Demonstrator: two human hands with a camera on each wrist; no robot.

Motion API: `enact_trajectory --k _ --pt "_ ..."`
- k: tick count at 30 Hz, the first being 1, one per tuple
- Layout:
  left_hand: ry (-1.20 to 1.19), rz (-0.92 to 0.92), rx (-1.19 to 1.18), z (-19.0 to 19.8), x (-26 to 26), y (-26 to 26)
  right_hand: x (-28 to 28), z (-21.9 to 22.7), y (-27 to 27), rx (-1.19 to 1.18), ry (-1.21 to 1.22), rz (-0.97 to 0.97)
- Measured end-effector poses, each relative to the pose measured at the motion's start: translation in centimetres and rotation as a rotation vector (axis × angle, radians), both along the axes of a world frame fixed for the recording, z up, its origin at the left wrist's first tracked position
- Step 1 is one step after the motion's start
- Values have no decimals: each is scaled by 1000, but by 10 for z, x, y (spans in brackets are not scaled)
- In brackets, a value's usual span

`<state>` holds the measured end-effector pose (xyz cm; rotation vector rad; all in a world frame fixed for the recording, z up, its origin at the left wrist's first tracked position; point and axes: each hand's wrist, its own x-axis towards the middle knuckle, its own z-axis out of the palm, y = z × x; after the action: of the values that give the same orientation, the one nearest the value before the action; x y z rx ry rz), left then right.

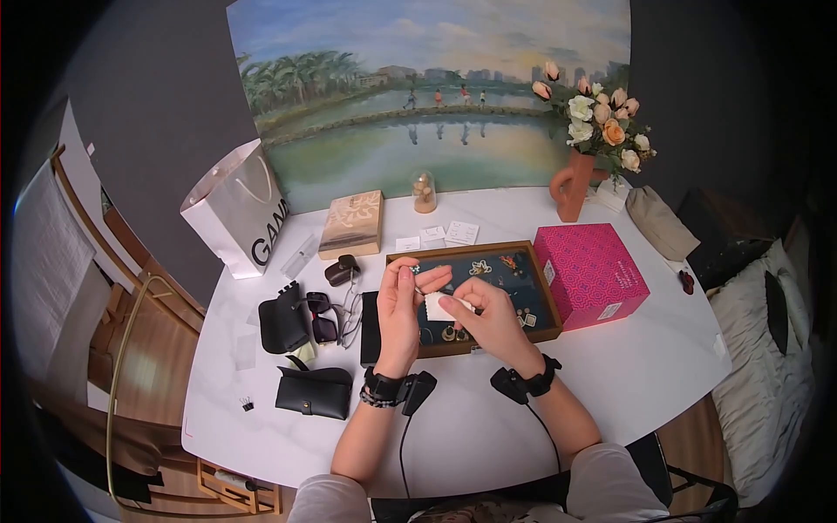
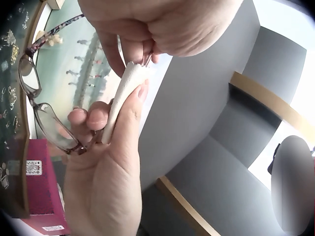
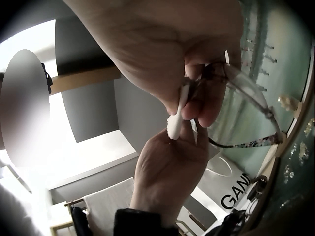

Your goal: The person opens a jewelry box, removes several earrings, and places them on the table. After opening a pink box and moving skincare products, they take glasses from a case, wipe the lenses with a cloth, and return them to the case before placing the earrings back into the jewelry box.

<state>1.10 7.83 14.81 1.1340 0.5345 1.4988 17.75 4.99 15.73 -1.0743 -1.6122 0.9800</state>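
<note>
Glasses (image 2: 48,120) jut out past fingers, beside white cloth (image 1: 438,307); left hand (image 1: 399,312) pinches cloth, right hand (image 1: 490,321) grips it too, above jewelry tray (image 1: 547,291).

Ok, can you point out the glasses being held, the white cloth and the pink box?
Glasses (image 2: 54,127): left wrist view, on the lower lens.
White cloth (image 2: 122,96): left wrist view, about halfway along it.
Pink box (image 1: 586,260): head view, on its patterned top.
</note>
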Motion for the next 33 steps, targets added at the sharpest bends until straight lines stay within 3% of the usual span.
enact_trajectory --k 4,7,16,18,21,24,33 --pt "-75 22 8 -3 0 1 7 -3 4 -72 -26 146" --pt "-110 31 9 -6 0 4 9 -9 8 10 37 260" --pt "-126 -54 -36 -10 26 -7 3 -9 5 6 47 148" --pt "-106 -72 -33 -11 27 -8 2 -12 7 169 3 53" --pt "-53 -66 -32 -5 27 -11 -2 -7 3 203 -55 -27" --pt "-24 -76 -38 -5 25 -12 -8 -11 2 227 50 -59" --pt "137 -25 25 -1 25 -17 -4 -3 -1 219 55 -50"
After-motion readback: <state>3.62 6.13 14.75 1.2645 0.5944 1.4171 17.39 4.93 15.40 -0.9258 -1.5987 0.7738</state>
